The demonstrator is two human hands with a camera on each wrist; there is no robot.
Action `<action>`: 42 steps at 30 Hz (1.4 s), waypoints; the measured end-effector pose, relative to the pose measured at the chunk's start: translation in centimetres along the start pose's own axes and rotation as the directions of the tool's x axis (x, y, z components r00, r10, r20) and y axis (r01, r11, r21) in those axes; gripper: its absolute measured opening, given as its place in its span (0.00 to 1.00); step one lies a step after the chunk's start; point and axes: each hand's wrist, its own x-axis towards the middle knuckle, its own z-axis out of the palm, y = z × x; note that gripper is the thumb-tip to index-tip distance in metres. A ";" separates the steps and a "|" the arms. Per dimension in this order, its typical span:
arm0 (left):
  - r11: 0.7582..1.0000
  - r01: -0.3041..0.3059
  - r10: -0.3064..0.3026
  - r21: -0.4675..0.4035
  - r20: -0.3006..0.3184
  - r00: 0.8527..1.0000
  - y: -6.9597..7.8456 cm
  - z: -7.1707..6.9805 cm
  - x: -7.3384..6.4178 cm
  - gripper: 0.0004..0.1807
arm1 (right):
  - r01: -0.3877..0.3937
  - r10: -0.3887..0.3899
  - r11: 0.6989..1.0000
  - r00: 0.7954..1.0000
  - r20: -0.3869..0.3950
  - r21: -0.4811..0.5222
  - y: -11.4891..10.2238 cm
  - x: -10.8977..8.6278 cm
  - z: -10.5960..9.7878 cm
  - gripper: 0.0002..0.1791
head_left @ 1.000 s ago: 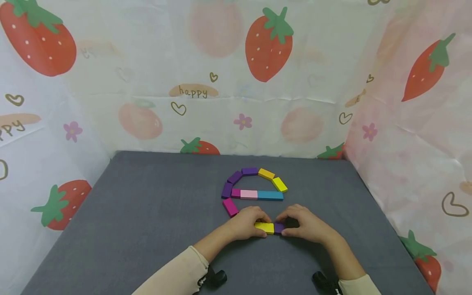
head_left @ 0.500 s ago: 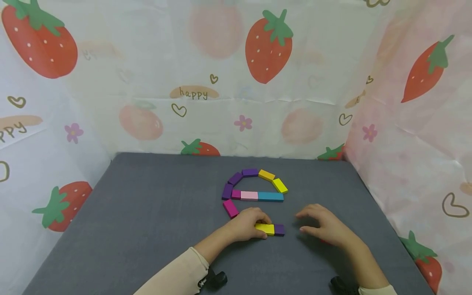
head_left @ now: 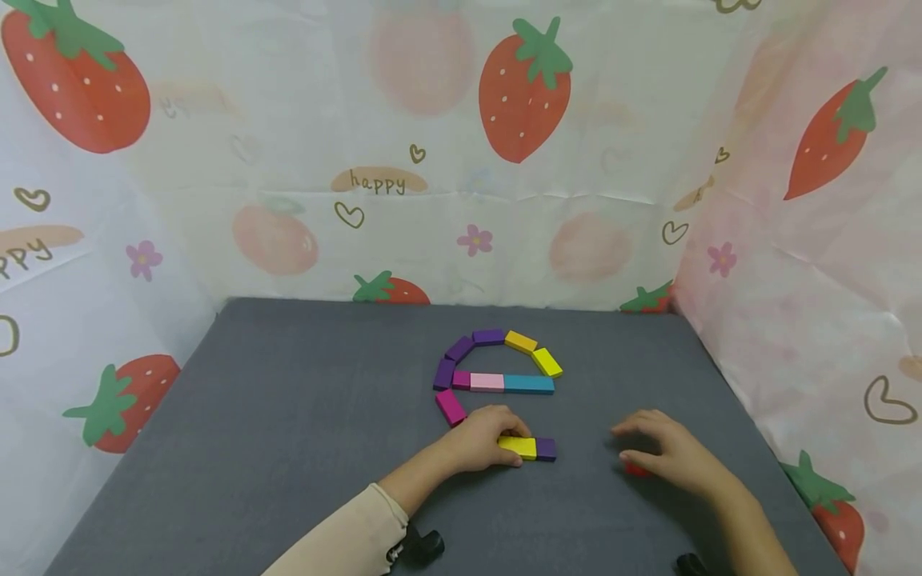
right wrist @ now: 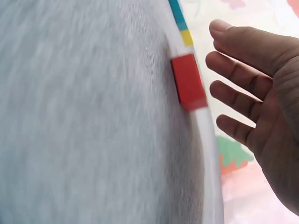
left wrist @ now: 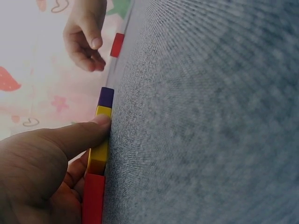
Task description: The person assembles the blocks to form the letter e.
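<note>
My left hand [head_left: 484, 440] pinches a yellow block [head_left: 520, 446] between thumb and fingers where it lies on the cloth. A short purple block [head_left: 545, 450] touches its right end. At its other end the left wrist view shows a red block [left wrist: 93, 198], which the hand hides in the head view. My right hand [head_left: 670, 452] hovers over the right part of the table, fingers relaxed and holding nothing. Just under it lies another red block [right wrist: 188, 82], mostly covered by the hand in the head view.
Above my left hand, several blocks form an arc: purple [head_left: 458, 348], orange [head_left: 521, 342], yellow [head_left: 547, 362] and magenta [head_left: 450, 407]. Inside it runs a straight row of magenta, pink [head_left: 487, 382] and blue [head_left: 529, 385] blocks. Dark grey cloth [head_left: 324, 400] covers the table; strawberry-print curtains [head_left: 288, 120] surround it.
My right hand has let go of the short purple block and moved right, to above the separate red block. My left hand has stayed on the yellow block.
</note>
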 end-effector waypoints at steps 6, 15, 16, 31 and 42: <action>1.000 -0.006 0.006 0.002 -0.006 1.000 -0.1 0.1 -0.1 0.17 | -0.043 0.043 0.999 0.999 -0.005 0.002 0.8 -1.3 -0.5 0.19; 1.000 -0.007 0.007 0.000 -0.012 1.000 -0.1 0.2 -0.1 0.17 | -0.197 0.196 0.980 0.976 0.094 -0.002 1.2 -2.6 -0.9 0.23; 1.000 -0.006 0.006 0.000 -0.011 1.000 -0.1 0.2 -0.1 0.17 | -0.207 0.206 0.978 0.973 0.104 -0.001 1.2 -2.6 -0.9 0.23; 1.000 -0.008 0.008 0.013 -0.010 1.000 -0.1 0.2 -0.1 0.17 | -0.180 0.179 0.984 0.978 0.105 -0.001 1.1 -2.5 -0.7 0.21; 1.000 0.001 -0.001 0.010 -0.007 1.000 -0.1 0.1 0.0 0.17 | -0.182 0.181 0.983 0.977 0.111 -0.004 0.9 -2.1 -0.8 0.19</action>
